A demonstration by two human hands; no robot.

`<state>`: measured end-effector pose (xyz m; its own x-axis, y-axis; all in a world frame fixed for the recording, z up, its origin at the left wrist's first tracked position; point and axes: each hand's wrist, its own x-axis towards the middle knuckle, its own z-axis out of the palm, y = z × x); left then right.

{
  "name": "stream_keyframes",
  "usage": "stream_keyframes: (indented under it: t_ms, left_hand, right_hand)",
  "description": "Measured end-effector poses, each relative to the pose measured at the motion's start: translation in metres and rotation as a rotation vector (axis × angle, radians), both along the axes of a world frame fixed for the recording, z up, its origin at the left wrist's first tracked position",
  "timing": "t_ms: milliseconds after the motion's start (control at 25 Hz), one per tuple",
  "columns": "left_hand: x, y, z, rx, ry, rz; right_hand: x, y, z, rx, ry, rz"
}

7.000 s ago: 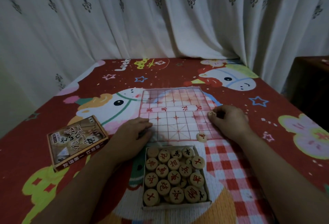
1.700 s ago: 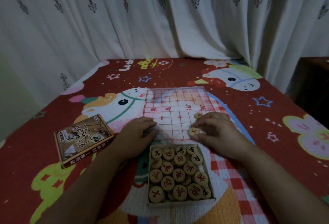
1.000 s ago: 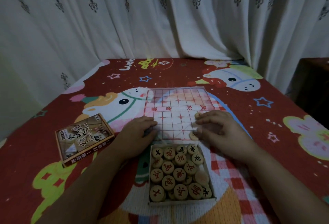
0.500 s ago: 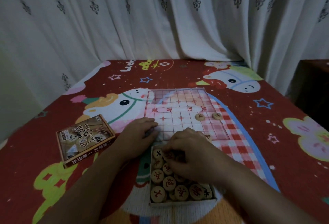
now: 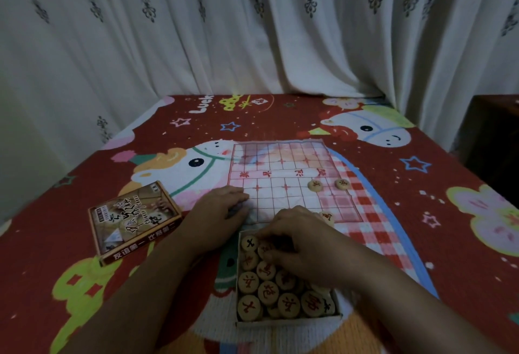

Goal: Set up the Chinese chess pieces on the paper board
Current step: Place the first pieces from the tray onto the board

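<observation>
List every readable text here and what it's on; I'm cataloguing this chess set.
"Luck": blanket.
"Chinese Chess", faint: lid, top.
"友谊第一 比赛第二": lid, side.
"炮": piece in tray.
Characters on board and other pieces: upside down, too blurred to read surely.

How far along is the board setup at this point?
Early. Done: three pieces sit on the right of the paper board. In hand: the right hand reaches into the box while the left hand rests on the board. Left: the many pieces in the box.
</observation>
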<state>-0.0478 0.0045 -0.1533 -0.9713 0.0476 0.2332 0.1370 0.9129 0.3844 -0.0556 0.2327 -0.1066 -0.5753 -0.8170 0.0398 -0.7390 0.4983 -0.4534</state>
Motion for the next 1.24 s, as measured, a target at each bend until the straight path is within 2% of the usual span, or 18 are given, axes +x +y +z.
stream_keyframes:
  t_ms: [160,400,560,680,800,1240]
  left_hand:
    - [0.000,0.000,0.000,0.007,-0.001,0.001]
    - [0.001,0.000,0.001,0.016,-0.003,0.005]
    - [0.001,-0.001,0.002,0.018,-0.012,-0.002]
    - [0.002,0.000,0.004,0.007,-0.007,-0.014]
    - [0.003,0.001,0.006,0.011,-0.018,-0.013]
    - [0.001,-0.001,0.002,0.009,-0.001,-0.011]
  right_hand:
    - [-0.002,0.001,-0.002,-0.018,-0.072,-0.004]
    - [0.003,0.004,0.001,-0.211,-0.148,-0.058]
    - [-0.026,0.018,0.006,-0.688,-0.419,-0.443]
    - [-0.064,0.040,-0.002,-0.845,-0.461,-0.810]
    - [-0.081,0.055,-0.011,-0.793,-0.434,-0.936]
    - [-0.098,0.046,-0.025,-0.582,-0.315,-0.909]
